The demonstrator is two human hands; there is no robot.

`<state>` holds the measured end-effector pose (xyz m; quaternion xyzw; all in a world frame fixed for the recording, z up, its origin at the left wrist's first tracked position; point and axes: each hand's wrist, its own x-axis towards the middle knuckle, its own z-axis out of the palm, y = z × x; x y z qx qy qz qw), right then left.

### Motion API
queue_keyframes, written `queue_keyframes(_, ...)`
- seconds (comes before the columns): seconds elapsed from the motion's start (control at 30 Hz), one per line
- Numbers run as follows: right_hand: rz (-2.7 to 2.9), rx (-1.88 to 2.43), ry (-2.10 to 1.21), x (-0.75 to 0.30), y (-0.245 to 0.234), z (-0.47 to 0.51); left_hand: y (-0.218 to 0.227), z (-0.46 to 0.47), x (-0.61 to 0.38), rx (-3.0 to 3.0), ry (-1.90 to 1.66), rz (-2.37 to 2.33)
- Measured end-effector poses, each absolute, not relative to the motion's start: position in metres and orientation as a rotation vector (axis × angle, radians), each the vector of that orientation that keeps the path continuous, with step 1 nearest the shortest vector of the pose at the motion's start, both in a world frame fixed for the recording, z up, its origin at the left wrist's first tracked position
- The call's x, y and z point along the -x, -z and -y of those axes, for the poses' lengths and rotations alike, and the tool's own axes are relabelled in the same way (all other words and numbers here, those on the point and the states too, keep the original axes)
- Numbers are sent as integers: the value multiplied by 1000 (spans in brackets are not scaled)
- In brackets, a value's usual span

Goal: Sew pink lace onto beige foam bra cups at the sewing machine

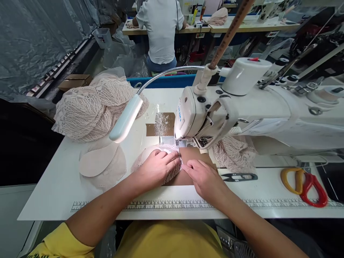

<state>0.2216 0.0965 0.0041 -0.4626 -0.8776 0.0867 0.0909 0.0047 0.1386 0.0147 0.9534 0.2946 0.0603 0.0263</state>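
A beige lace cup piece (172, 175) lies under the sewing machine (189, 114), its upper edge by the presser foot. My left hand (162, 165) rests over this piece, fingers close together and thumb tucked in, gripping the lace near the needle. Beside it, my right hand (205, 179) is closed, with thumb and forefinger pinching the piece's right edge. What lies under the left palm is hidden. Brown tape (190, 157) covers the machine bed around and beneath the work.
Stacked lace pieces (83, 111) stand at back left, with a smooth beige oval (98, 161) nearer. More lace (233, 154) bunches right of the needle. Thread snips (239, 177) and scissors (305, 186) lie right. A lamp (126, 118) overhangs the table. A person (161, 32) sits ahead.
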Motion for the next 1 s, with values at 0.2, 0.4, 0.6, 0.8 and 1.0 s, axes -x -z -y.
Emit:
queue_keyframes(0.2,2613,1362,-287,-224,-4,-97,-13,-140,-6,-2963,-204,-917)
queue_keyframes(0.4,2683,1401,-295,-218,-16,-108,-10,-150,-2,-2946,-222,-883)
queue_keyframes(0.6,2766,1483,-329,-213,-27,-124,-8,-170,1,-2981,-150,-870)
queue_keyframes(0.8,2718,1476,-190,-208,-22,-133,-12,-187,1,-3013,-137,-855)
queue_keyframes(1.0,2626,1435,19,-207,-15,-133,-11,-186,2,-3000,-266,-761)
